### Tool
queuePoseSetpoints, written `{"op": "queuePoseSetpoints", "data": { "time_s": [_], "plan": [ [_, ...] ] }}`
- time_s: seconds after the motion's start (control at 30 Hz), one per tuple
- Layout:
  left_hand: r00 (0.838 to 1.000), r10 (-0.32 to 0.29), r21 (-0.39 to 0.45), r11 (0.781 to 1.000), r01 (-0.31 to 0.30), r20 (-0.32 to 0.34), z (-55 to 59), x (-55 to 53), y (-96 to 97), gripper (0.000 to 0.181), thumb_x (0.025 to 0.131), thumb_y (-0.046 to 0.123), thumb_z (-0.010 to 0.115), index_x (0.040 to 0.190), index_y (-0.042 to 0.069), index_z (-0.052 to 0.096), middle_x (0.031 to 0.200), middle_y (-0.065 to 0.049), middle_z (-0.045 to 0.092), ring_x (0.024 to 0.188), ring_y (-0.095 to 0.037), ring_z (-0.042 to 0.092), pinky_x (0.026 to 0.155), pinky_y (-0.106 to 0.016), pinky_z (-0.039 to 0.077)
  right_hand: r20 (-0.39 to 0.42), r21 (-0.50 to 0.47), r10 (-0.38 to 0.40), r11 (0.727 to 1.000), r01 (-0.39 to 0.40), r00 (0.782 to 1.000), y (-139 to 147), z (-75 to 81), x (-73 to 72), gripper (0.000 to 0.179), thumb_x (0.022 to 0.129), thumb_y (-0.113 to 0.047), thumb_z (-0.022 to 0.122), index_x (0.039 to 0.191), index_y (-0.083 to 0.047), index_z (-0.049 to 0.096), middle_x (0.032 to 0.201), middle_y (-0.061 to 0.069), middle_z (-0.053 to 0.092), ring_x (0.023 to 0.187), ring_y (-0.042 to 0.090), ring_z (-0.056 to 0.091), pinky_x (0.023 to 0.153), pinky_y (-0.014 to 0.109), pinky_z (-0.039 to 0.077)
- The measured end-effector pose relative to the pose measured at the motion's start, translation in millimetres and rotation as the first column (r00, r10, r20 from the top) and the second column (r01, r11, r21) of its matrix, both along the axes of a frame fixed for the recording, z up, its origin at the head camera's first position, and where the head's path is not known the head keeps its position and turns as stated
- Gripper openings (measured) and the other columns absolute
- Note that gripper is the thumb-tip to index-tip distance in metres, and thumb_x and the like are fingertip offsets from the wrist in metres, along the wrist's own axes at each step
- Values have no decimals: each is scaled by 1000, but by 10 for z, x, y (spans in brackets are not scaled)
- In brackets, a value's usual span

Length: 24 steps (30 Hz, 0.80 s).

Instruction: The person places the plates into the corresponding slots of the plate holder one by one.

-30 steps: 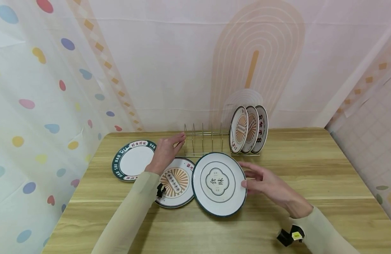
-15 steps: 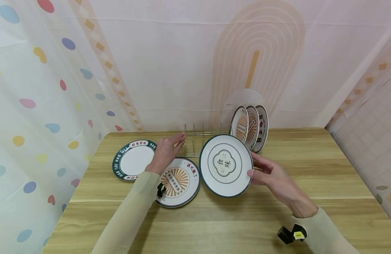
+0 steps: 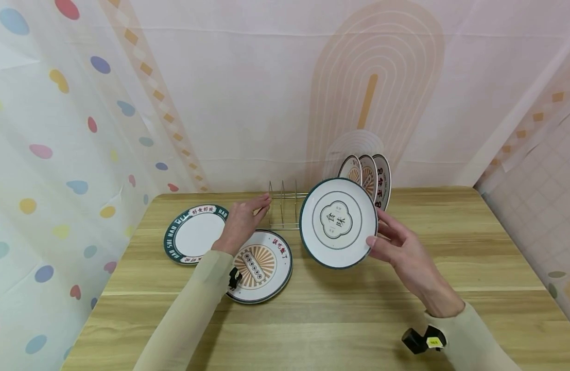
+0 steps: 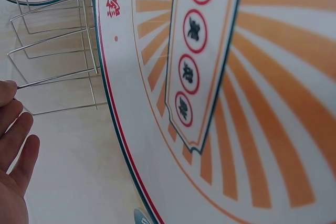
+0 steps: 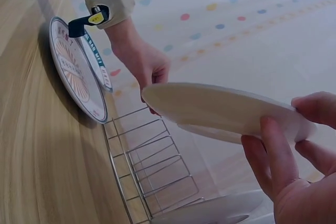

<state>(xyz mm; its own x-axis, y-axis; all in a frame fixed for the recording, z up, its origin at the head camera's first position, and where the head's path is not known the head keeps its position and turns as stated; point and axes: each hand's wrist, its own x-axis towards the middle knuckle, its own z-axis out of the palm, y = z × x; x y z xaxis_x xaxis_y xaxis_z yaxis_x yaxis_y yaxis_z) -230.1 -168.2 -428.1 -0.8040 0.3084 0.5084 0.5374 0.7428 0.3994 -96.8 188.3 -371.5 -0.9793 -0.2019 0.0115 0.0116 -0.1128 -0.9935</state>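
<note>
My right hand [image 3: 407, 257] grips a white plate [image 3: 339, 223] by its right edge, thumb on the face and fingers behind. The plate has a thin dark green rim and a green emblem. It is held tilted above the table, in front of the wire dish rack [image 3: 285, 225]. In the right wrist view the plate's underside [image 5: 210, 108] shows. My left hand [image 3: 240, 221] pinches the rack's left end wire; in the left wrist view its fingertips [image 4: 8, 92] meet that wire. Three plates [image 3: 383, 180] stand upright at the rack's right end, partly hidden by the held plate.
A plate with an orange sunburst [image 3: 261, 268] lies flat on the wooden table [image 3: 340, 330] in front of the rack, apparently atop another. Left of it lies a green-rimmed plate [image 3: 196, 234], partly behind my left hand. A patterned cloth [image 3: 247, 103] hangs behind the table.
My right hand has carried the plate up and to the right, off from over the sunburst plate, towards the upright plates. My left hand has stayed at the rack's left end.
</note>
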Motion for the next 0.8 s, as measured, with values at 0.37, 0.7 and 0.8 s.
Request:
{"op": "queuePoseSetpoints", "data": {
  "time_s": [0.37,0.7,0.8],
  "plan": [
    [1000,13,-11,1000,-13,3,15,11,13,26,96,6,75,121,3,75,127,-14,71,36,0,24,40,-21,32,48,-215,-77,973,85,996,-48,60,-40,74,101,5,57,164,-2,18,132,9,61,110,13,67,92,30,58],
    [1000,6,-4,1000,-6,2,11,11,27,25,96,5,74,121,2,75,126,-15,71,36,0,25,40,-21,33,56,-282,-147,946,157,988,-76,92,-81,74,101,4,60,164,-8,22,128,5,67,104,13,70,90,29,58],
    [1000,6,-6,1000,-6,-3,5,8,30,25,96,6,74,121,2,76,126,-15,71,35,1,23,40,-20,33,41,-289,-172,941,177,984,-77,77,-104,72,101,4,61,163,-11,26,131,7,64,105,13,69,90,29,58]
  ]
}}
